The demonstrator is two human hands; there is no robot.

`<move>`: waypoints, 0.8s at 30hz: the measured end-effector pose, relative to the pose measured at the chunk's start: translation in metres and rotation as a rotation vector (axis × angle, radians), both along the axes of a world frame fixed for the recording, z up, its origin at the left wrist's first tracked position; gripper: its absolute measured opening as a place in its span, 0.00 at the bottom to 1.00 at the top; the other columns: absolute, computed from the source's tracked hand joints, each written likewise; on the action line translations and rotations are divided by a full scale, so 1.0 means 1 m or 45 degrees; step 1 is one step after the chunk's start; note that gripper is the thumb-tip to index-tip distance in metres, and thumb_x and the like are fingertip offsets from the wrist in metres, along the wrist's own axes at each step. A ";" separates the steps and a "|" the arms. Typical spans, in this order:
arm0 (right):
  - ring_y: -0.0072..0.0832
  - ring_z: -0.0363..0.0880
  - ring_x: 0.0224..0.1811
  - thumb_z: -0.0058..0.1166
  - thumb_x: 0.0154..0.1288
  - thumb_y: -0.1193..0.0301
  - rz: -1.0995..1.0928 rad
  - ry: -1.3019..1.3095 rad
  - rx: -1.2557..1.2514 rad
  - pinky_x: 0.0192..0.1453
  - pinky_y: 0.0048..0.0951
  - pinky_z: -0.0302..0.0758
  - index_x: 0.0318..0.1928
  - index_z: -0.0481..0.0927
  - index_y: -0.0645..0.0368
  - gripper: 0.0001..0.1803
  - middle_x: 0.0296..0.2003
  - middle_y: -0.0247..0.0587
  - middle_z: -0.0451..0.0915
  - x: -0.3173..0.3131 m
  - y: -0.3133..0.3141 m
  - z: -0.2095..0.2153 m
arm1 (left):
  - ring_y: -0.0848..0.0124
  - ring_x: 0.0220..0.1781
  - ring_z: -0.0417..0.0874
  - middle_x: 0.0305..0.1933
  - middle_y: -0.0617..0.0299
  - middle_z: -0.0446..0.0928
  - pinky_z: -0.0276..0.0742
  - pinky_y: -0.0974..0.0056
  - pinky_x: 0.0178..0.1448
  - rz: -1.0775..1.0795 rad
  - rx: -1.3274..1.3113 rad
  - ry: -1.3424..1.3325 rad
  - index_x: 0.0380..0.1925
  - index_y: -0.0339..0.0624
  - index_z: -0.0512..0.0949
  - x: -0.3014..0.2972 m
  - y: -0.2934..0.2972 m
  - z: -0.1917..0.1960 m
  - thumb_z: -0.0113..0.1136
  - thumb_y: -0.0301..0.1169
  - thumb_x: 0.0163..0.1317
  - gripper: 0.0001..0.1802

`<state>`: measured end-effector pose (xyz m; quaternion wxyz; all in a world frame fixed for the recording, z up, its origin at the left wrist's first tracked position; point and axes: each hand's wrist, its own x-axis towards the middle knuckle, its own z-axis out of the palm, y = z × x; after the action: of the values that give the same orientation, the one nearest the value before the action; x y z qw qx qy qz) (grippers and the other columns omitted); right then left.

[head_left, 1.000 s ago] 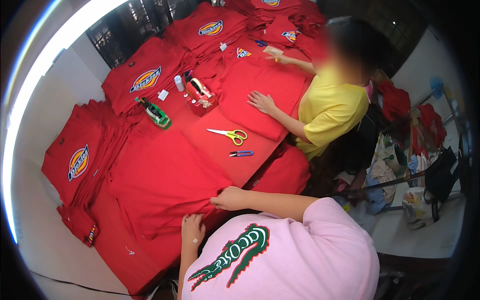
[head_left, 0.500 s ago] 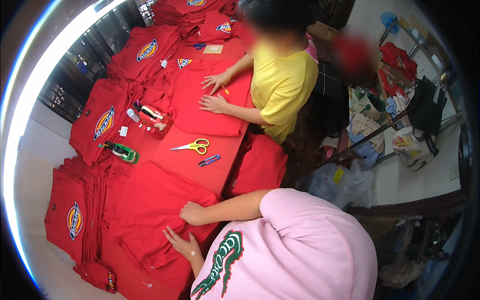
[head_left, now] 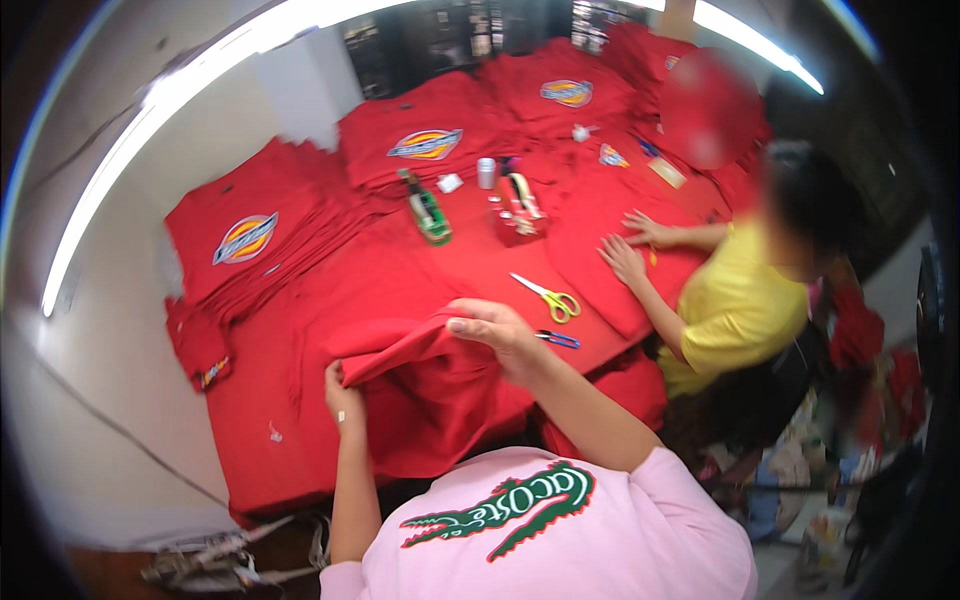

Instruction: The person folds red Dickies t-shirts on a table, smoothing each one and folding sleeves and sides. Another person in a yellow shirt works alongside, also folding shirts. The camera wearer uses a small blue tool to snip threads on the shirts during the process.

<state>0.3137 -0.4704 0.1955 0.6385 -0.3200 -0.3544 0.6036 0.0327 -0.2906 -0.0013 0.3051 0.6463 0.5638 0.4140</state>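
Note:
A red shirt (head_left: 430,395) is raised off the table's near edge between my two hands, its upper edge folded over and sagging in the middle. At its left end my left hand (head_left: 344,398) is closed on the cloth, a small white patch at the wrist. My right hand (head_left: 500,335) grips the same cloth at the other end, thumb on top and fingers partly behind the fabric. Just beyond my right hand lie yellow-handled scissors (head_left: 562,305) and blue thread snips (head_left: 558,340) on the red table (head_left: 490,272).
Stacked red shirts with printed emblems (head_left: 250,235) line the far side. A green tape dispenser (head_left: 430,218), a red tape dispenser (head_left: 520,222) and a white bottle (head_left: 486,173) stand mid-table. To the right, a co-worker in yellow (head_left: 745,300) has both hands flat on another red shirt (head_left: 590,245).
My hands have gone from resting on the flat shirt to lifting its near part. The view has swung round to the left. The co-worker's hands remain on the other shirt.

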 end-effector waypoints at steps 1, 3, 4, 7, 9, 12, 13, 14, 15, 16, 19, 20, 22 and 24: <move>0.25 0.82 0.56 0.67 0.70 0.57 -0.093 -0.569 -0.146 0.63 0.27 0.75 0.58 0.80 0.62 0.25 0.51 0.38 0.86 0.001 -0.001 0.005 | 0.65 0.44 0.87 0.44 0.53 0.86 0.82 0.59 0.50 -0.033 -0.147 -0.274 0.53 0.33 0.82 -0.003 -0.005 -0.001 0.62 0.23 0.64 0.17; 0.32 0.84 0.55 0.73 0.61 0.56 -0.402 -1.518 -0.042 0.63 0.32 0.76 0.62 0.78 0.60 0.34 0.50 0.43 0.86 -0.004 0.006 -0.003 | 0.70 0.43 0.87 0.42 0.55 0.86 0.82 0.61 0.48 -0.202 -0.231 -0.459 0.51 0.32 0.82 0.008 -0.026 0.021 0.63 0.23 0.63 0.16; 0.36 0.85 0.54 0.75 0.58 0.57 -0.628 -1.873 0.193 0.62 0.35 0.77 0.64 0.76 0.60 0.37 0.48 0.45 0.86 -0.008 0.007 -0.026 | 0.71 0.42 0.87 0.41 0.55 0.87 0.83 0.61 0.47 -0.344 -0.194 -0.362 0.51 0.31 0.82 0.026 -0.045 0.057 0.63 0.23 0.62 0.16; 0.49 0.85 0.53 0.74 0.54 0.64 -0.567 -1.881 0.406 0.62 0.45 0.78 0.69 0.72 0.60 0.42 0.48 0.54 0.86 -0.030 0.022 -0.080 | 0.59 0.41 0.91 0.39 0.49 0.88 0.84 0.58 0.46 -0.557 -0.197 -0.067 0.51 0.35 0.83 0.063 -0.087 0.142 0.66 0.27 0.59 0.19; 0.56 0.84 0.55 0.68 0.55 0.70 -0.330 -1.753 0.115 0.61 0.51 0.79 0.70 0.73 0.59 0.40 0.47 0.60 0.86 -0.039 0.035 -0.103 | 0.51 0.42 0.90 0.37 0.45 0.87 0.84 0.54 0.46 -0.565 -0.058 0.215 0.51 0.38 0.82 0.066 -0.105 0.177 0.68 0.29 0.56 0.21; 0.42 0.88 0.49 0.57 0.67 0.69 -0.627 -1.853 0.267 0.54 0.43 0.80 0.54 0.86 0.60 0.17 0.44 0.53 0.89 -0.023 0.053 -0.142 | 0.49 0.43 0.89 0.41 0.46 0.85 0.85 0.49 0.47 -0.470 0.022 0.576 0.59 0.46 0.76 0.047 -0.110 0.188 0.69 0.28 0.54 0.29; 0.40 0.88 0.50 0.56 0.68 0.70 -0.201 -1.404 -0.040 0.56 0.40 0.80 0.52 0.87 0.60 0.16 0.46 0.50 0.89 -0.014 0.057 -0.140 | 0.49 0.44 0.89 0.43 0.48 0.83 0.85 0.49 0.47 -0.364 0.043 0.639 0.61 0.47 0.74 0.038 -0.106 0.173 0.71 0.29 0.54 0.32; 0.37 0.88 0.51 0.55 0.68 0.71 0.199 -0.945 -0.350 0.58 0.37 0.80 0.51 0.87 0.61 0.15 0.48 0.48 0.89 -0.010 0.060 -0.134 | 0.48 0.45 0.89 0.44 0.50 0.82 0.85 0.49 0.48 -0.276 0.065 0.696 0.64 0.49 0.73 0.032 -0.100 0.156 0.72 0.30 0.54 0.35; 0.34 0.86 0.53 0.54 0.68 0.75 0.254 -0.639 -0.568 0.63 0.35 0.79 0.51 0.87 0.65 0.15 0.50 0.45 0.89 -0.051 0.044 -0.062 | 0.48 0.47 0.88 0.47 0.49 0.79 0.85 0.49 0.48 -0.112 0.081 0.779 0.67 0.53 0.69 0.015 -0.094 0.128 0.67 0.31 0.60 0.33; 0.36 0.86 0.54 0.53 0.66 0.76 0.350 -0.495 -0.419 0.65 0.36 0.78 0.51 0.86 0.66 0.16 0.51 0.47 0.88 -0.053 0.039 -0.057 | 0.46 0.46 0.88 0.47 0.49 0.79 0.86 0.49 0.47 -0.071 0.068 0.809 0.67 0.52 0.69 0.014 -0.085 0.101 0.65 0.32 0.61 0.32; 0.42 0.85 0.59 0.52 0.62 0.77 0.589 0.058 -0.118 0.71 0.41 0.76 0.53 0.82 0.72 0.20 0.53 0.53 0.86 -0.060 0.023 -0.043 | 0.44 0.45 0.89 0.54 0.45 0.80 0.87 0.44 0.46 -0.107 -0.022 0.761 0.66 0.54 0.71 0.010 -0.067 0.022 0.58 0.39 0.68 0.26; 0.45 0.84 0.61 0.54 0.60 0.76 0.640 0.317 -0.106 0.73 0.44 0.74 0.54 0.81 0.73 0.22 0.55 0.55 0.85 -0.071 0.018 -0.022 | 0.45 0.47 0.88 0.57 0.45 0.79 0.86 0.45 0.49 -0.211 -0.123 0.634 0.67 0.53 0.71 0.009 -0.072 0.007 0.56 0.40 0.70 0.26; 0.49 0.82 0.63 0.57 0.58 0.75 0.688 0.663 0.069 0.74 0.49 0.73 0.56 0.80 0.75 0.25 0.57 0.58 0.84 -0.083 0.006 0.016 | 0.47 0.53 0.86 0.62 0.46 0.77 0.84 0.46 0.56 -0.491 -0.486 0.270 0.69 0.51 0.71 0.008 -0.083 -0.008 0.54 0.42 0.73 0.26; 0.52 0.81 0.65 0.61 0.60 0.72 0.726 0.822 0.257 0.74 0.52 0.73 0.61 0.78 0.74 0.29 0.60 0.60 0.82 -0.081 -0.002 0.032 | 0.50 0.59 0.85 0.67 0.46 0.76 0.81 0.47 0.62 -0.752 -1.064 -0.171 0.70 0.49 0.71 0.004 -0.103 -0.006 0.51 0.43 0.76 0.26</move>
<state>0.2323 -0.4724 0.2277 0.5525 0.0595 -0.2681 0.7869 0.0369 -0.3934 -0.0070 0.6765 0.5730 0.4537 0.0901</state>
